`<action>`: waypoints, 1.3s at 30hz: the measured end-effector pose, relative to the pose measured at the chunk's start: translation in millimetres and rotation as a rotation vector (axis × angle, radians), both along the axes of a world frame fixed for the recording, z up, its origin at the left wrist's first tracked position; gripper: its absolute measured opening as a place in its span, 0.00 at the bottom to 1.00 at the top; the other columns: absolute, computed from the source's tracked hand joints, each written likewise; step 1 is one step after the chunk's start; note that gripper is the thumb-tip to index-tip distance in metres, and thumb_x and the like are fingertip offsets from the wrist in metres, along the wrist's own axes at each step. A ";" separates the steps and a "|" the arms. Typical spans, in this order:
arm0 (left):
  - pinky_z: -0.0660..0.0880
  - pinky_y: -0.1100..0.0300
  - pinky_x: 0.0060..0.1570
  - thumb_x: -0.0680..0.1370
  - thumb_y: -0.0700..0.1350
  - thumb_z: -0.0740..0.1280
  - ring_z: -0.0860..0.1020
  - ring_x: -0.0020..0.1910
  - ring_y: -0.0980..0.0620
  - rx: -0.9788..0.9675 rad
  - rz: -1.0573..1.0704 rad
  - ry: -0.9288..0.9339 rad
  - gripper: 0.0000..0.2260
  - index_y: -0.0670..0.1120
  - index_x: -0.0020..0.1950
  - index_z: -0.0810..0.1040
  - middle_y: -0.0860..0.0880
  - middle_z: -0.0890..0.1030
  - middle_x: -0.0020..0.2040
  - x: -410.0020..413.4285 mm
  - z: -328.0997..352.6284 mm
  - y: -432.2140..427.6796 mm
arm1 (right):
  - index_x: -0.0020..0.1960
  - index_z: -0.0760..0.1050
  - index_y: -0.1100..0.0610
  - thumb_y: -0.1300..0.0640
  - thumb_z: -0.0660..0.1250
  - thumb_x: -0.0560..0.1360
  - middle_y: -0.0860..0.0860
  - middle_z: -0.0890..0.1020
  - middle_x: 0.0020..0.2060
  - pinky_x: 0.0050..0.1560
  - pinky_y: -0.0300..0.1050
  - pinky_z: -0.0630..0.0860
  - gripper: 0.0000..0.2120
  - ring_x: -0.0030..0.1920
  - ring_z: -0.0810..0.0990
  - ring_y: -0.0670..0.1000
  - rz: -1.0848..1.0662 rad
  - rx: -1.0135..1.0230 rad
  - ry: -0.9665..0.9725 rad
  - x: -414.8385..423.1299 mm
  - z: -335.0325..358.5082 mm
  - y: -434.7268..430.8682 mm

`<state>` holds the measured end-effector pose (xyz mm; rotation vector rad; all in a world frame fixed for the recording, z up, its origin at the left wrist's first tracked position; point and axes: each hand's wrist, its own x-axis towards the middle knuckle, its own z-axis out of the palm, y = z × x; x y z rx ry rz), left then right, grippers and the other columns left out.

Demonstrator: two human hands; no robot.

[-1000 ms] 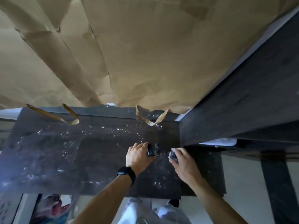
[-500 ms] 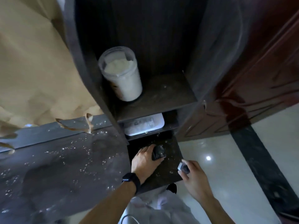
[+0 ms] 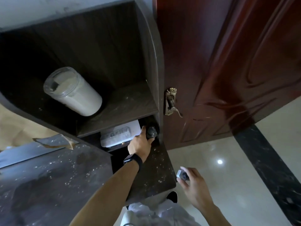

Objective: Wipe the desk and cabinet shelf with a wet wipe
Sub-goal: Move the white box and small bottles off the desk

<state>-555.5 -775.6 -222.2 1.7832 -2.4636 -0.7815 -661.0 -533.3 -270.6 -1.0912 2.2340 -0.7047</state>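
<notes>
My left hand (image 3: 140,144), a black watch on its wrist, grips a dark rounded object (image 3: 151,131) and reaches into the low gap of the dark cabinet, under the shelf (image 3: 130,105). A white flat pack (image 3: 119,133), possibly wipes, lies in that gap just left of the hand. My right hand (image 3: 193,188) hovers off the desk's right end, over the floor, pinching a small grey-and-black object (image 3: 182,174). The dark desk top (image 3: 48,176) is speckled with white crumbs and dust. No wet wipe is plainly visible in either hand.
A clear jar (image 3: 71,90) of pale powder stands on the cabinet shelf. A reddish-brown door (image 3: 228,62) with a brass handle (image 3: 171,101) stands right of the cabinet. Torn brown paper (image 3: 19,128) hangs behind the desk. Glossy tiled floor (image 3: 228,176) lies to the right.
My view swung from the desk up to the cabinet. My left hand carried the dark object forward into the low gap; my right hand drew back off the desk's end.
</notes>
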 end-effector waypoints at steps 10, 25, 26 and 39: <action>0.81 0.50 0.44 0.77 0.61 0.67 0.83 0.45 0.45 0.021 0.031 -0.104 0.27 0.56 0.73 0.64 0.46 0.83 0.45 -23.7 -5.8 -25.9 | 0.62 0.78 0.50 0.51 0.74 0.73 0.45 0.78 0.53 0.46 0.21 0.66 0.18 0.45 0.78 0.40 0.021 -0.017 -0.019 -11.4 2.5 6.7; 0.76 0.48 0.52 0.74 0.48 0.68 0.76 0.59 0.43 -0.450 -0.287 -0.125 0.23 0.49 0.68 0.73 0.46 0.76 0.63 30.5 2.7 -0.5 | 0.57 0.75 0.54 0.58 0.78 0.68 0.49 0.81 0.45 0.40 0.40 0.77 0.21 0.41 0.82 0.49 0.252 -0.123 0.305 8.6 19.2 -123.8; 0.75 0.46 0.57 0.72 0.48 0.69 0.74 0.64 0.42 -0.491 -0.293 -0.133 0.25 0.47 0.69 0.73 0.45 0.74 0.67 38.0 -0.5 -1.4 | 0.58 0.75 0.55 0.59 0.77 0.68 0.50 0.81 0.46 0.41 0.40 0.78 0.21 0.42 0.82 0.50 0.273 -0.118 0.325 10.7 18.9 -135.6; 0.44 0.40 0.77 0.75 0.51 0.62 0.38 0.79 0.48 -0.156 -0.172 -0.170 0.42 0.51 0.80 0.37 0.50 0.39 0.81 73.0 0.6 -5.9 | 0.75 0.61 0.52 0.66 0.59 0.78 0.53 0.66 0.69 0.56 0.47 0.75 0.27 0.65 0.73 0.55 0.335 0.120 0.402 17.9 25.3 -188.7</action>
